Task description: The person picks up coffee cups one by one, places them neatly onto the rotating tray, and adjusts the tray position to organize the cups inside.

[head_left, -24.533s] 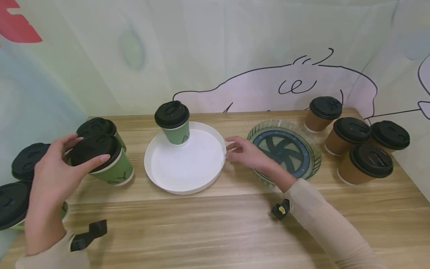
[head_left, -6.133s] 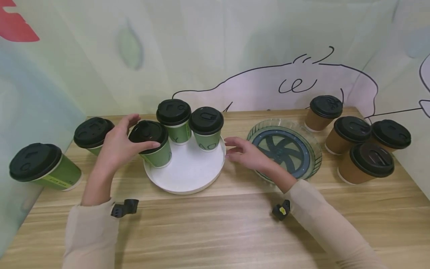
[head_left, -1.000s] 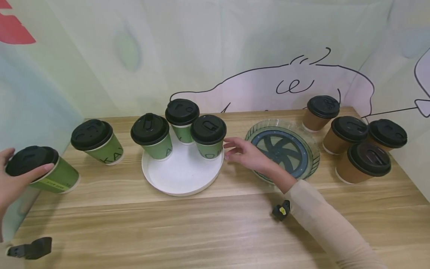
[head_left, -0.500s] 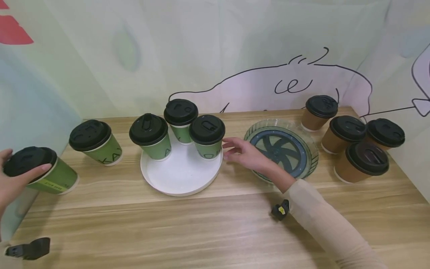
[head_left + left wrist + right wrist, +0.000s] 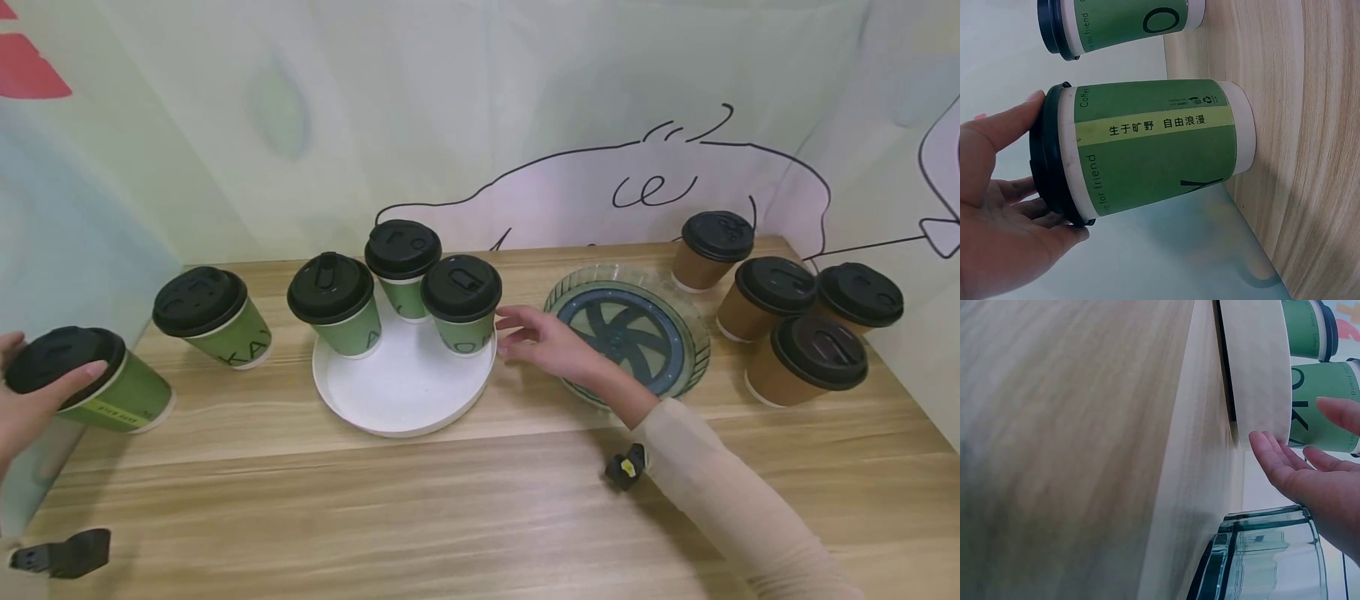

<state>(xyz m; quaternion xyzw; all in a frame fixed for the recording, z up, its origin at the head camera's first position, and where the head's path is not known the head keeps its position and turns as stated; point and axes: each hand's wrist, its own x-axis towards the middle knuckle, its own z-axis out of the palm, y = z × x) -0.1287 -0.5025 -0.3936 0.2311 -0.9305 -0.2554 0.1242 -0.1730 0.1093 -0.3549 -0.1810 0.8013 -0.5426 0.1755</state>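
At the left edge, my left hand (image 5: 33, 408) holds the black lid of a green paper coffee cup (image 5: 123, 396), thumb on one side and fingers on the other. The left wrist view shows this cup (image 5: 1157, 147) standing on the table. Another green cup (image 5: 232, 337) stands beside it. Three lidded green cups, one of them a front-right cup (image 5: 465, 333), stand on a round white tray (image 5: 397, 408) toward its back. My right hand (image 5: 551, 342) touches the tray's right rim with loosely bent fingers; in the right wrist view its fingertips meet the tray's side (image 5: 1263, 375).
Right of the tray lies a clear ribbed glass dish (image 5: 701, 358) with a dark blue spoked disc (image 5: 622, 333) in it. Several brown lidded cups (image 5: 787, 375) cluster at the table's right end. A printed cloth backdrop (image 5: 450, 125) rises behind the wooden table (image 5: 420, 508).
Since the oldest frame, two more green cups have come onto the tray, and it has turned with its cups. My left hand released one there and moved left to another. The last second shows little change.
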